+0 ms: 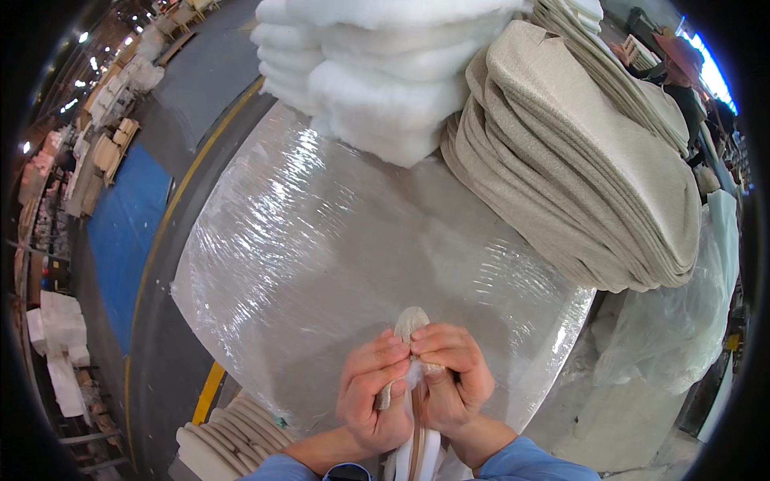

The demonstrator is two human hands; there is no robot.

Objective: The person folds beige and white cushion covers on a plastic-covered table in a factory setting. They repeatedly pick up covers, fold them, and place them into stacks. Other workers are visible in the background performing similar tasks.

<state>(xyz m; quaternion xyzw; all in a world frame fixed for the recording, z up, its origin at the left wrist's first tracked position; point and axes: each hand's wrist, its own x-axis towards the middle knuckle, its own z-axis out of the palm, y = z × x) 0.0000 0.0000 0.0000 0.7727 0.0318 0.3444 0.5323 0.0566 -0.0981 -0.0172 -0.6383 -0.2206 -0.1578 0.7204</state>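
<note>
At the near side of a film-wrapped worktable [361, 248], holding a beige woven cover [412, 319] over the table's near edge. Clamped on its left flap [384, 398] with fingers and thumb of the left hand [373, 393], and likewise on its right flap [434, 367] with the right hand [457, 377], probably to keep the cloth parted around the white wadding [415, 373] showing between. Visible below, leading toward the camera: a brown strip [416, 433] and white padding [430, 455], too much hidden to tell how joined. Piled toward the far side, likely to leave working room up close: a stack of white fibre batting [385, 88] and, just right of it, a slumped stack of beige fabric [577, 160] reaching the table's right edge. Placed beside the near left edge, perhaps for easy reach: a row of beige padded pieces [233, 437]
</note>
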